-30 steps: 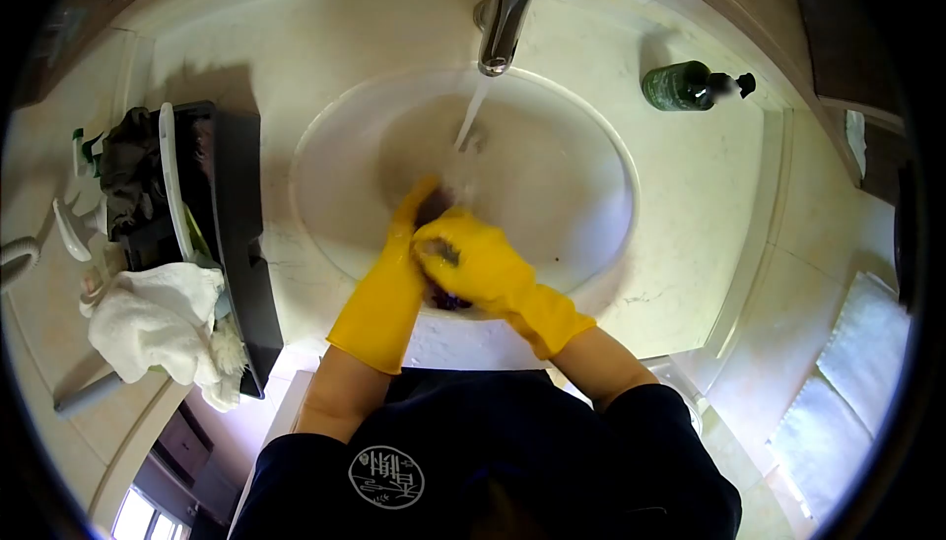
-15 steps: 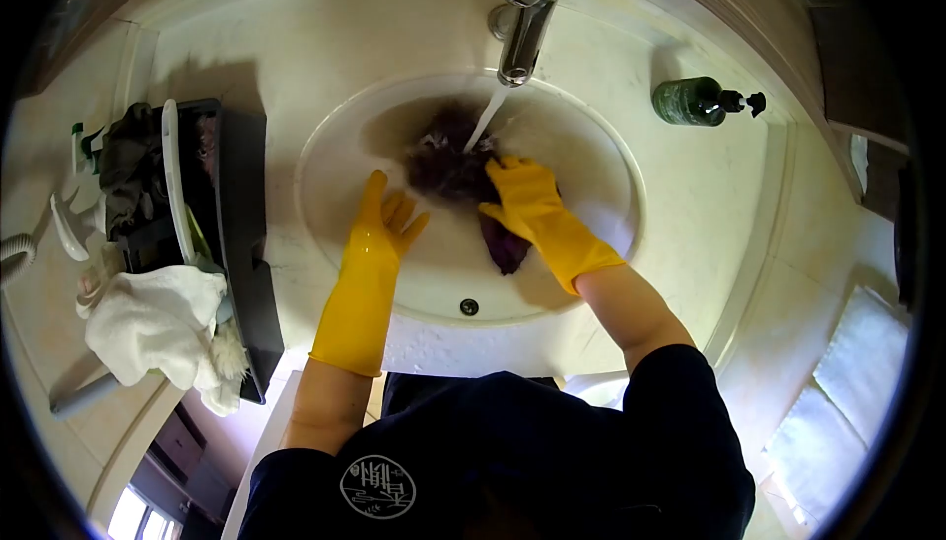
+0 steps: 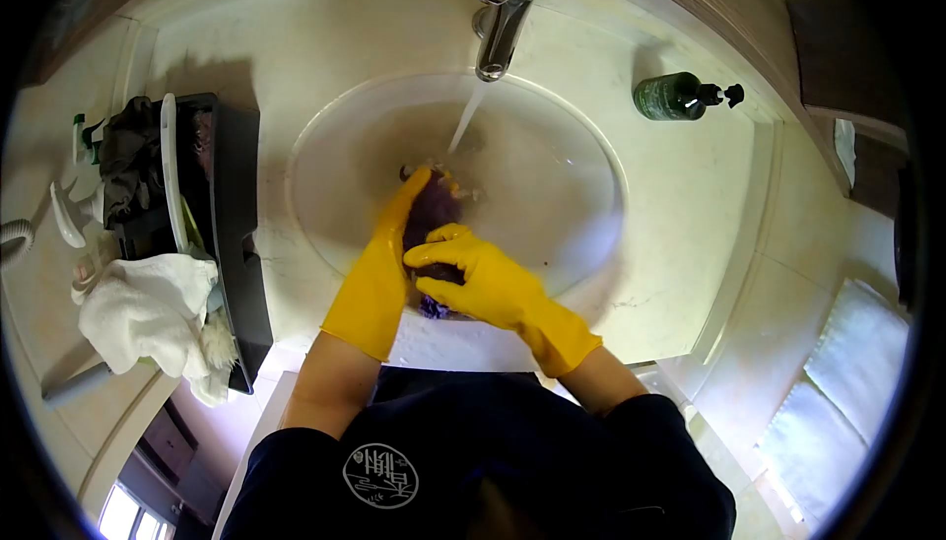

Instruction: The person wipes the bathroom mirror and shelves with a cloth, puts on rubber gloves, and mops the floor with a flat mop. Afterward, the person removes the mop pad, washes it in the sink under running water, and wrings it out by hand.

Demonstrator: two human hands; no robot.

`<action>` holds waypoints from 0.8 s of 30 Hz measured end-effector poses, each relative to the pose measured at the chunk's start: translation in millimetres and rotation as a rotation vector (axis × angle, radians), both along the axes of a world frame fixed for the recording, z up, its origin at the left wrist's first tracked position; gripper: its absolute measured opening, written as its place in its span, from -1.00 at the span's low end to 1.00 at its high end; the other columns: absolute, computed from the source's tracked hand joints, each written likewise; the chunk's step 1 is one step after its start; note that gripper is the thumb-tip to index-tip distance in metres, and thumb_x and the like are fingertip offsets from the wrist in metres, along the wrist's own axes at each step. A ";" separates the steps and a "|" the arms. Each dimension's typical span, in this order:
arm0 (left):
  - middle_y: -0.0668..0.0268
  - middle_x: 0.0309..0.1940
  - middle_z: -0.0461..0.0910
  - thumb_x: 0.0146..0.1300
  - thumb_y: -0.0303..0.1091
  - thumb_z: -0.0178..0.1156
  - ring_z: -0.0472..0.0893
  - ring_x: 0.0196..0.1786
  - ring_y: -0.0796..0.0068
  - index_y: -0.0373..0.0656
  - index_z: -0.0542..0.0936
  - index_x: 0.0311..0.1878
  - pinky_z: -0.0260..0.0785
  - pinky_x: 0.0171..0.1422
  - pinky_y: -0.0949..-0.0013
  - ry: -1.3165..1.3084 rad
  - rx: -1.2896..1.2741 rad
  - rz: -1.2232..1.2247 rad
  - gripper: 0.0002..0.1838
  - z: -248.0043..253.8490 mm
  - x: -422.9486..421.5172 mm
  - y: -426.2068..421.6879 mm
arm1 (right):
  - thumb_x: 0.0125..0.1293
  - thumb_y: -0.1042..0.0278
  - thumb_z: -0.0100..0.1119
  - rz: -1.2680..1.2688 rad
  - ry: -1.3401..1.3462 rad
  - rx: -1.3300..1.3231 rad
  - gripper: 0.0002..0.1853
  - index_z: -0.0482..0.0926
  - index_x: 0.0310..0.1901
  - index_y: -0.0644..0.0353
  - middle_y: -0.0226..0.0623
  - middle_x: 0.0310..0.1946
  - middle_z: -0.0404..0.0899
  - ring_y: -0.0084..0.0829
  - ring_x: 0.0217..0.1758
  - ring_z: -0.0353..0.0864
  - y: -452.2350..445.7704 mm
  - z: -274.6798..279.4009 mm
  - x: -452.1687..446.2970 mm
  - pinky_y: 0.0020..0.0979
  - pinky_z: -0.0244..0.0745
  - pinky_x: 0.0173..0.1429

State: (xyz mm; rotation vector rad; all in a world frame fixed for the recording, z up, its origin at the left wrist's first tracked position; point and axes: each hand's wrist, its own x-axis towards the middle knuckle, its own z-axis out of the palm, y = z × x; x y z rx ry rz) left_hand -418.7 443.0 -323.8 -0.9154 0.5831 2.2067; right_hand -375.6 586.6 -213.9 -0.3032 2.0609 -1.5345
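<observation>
Both my hands wear long yellow rubber gloves. A wet dark purple cloth (image 3: 432, 209) is bunched between them over the near left part of the white oval sink (image 3: 581, 200). My left hand (image 3: 396, 235) grips its left side, with fingers partly hidden behind the cloth. Curled round its lower part, my right hand (image 3: 468, 269) is closed on it. A purple end dangles below, by the sink's near rim. Water runs from the chrome faucet (image 3: 501, 33) into the sink, beyond the cloth.
A green pump bottle (image 3: 670, 97) stands on the counter at right. To the left sits a dark caddy (image 3: 239, 244) with a white towel (image 3: 148, 313), dark cloths and a white handle. A spray bottle (image 3: 74, 213) is beside it. White towels (image 3: 857, 343) lie at far right.
The cloth has been lifted from under the stream and drawn left and toward me. My left hand, open before, now grips it. My right hand moved left with it.
</observation>
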 end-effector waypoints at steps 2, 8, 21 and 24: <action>0.35 -0.34 0.55 0.32 -0.06 0.11 0.53 -0.35 0.45 -0.03 0.54 -0.10 0.44 -0.22 0.33 -0.110 0.180 -0.033 -0.73 12.6 3.0 10.4 | 0.13 0.41 0.28 -0.149 0.056 0.019 -0.77 0.62 -0.13 0.16 -0.07 -0.12 0.56 -0.07 -0.03 0.55 -6.5 -1.4 7.1 -0.28 0.46 0.05; 0.26 -0.21 0.51 0.22 -0.14 0.24 0.49 -0.16 0.37 -0.19 0.46 0.04 0.37 -0.06 0.34 -0.164 0.053 0.036 -0.58 34.9 12.9 32.9 | 0.17 0.37 0.26 -0.779 -0.153 0.299 -0.82 0.61 -0.19 0.20 -0.20 -0.31 0.62 -0.28 -0.24 0.62 14.3 -38.3 -1.2 -0.35 0.50 -0.10; 0.33 -0.20 0.65 0.24 -0.35 0.23 0.59 -0.13 0.47 -0.20 0.60 -0.05 0.39 0.04 0.46 0.624 -1.335 -0.041 -0.75 24.1 -21.2 -64.2 | 0.26 0.28 0.25 -1.233 -0.406 -0.208 -0.35 0.22 0.32 0.29 -0.13 0.16 0.40 -0.33 0.22 0.37 56.2 -17.7 35.8 -0.37 0.49 0.12; 0.29 -0.21 0.65 0.22 -0.26 0.25 0.59 -0.16 0.44 -0.17 0.59 -0.02 0.42 0.00 0.42 0.470 -1.085 -0.156 -0.70 19.3 0.7 -45.9 | 0.16 0.31 0.29 -0.790 -0.063 0.268 -0.26 0.20 0.36 0.19 -0.02 0.30 0.25 -0.10 0.32 0.29 74.1 -22.8 24.6 -0.17 0.30 0.30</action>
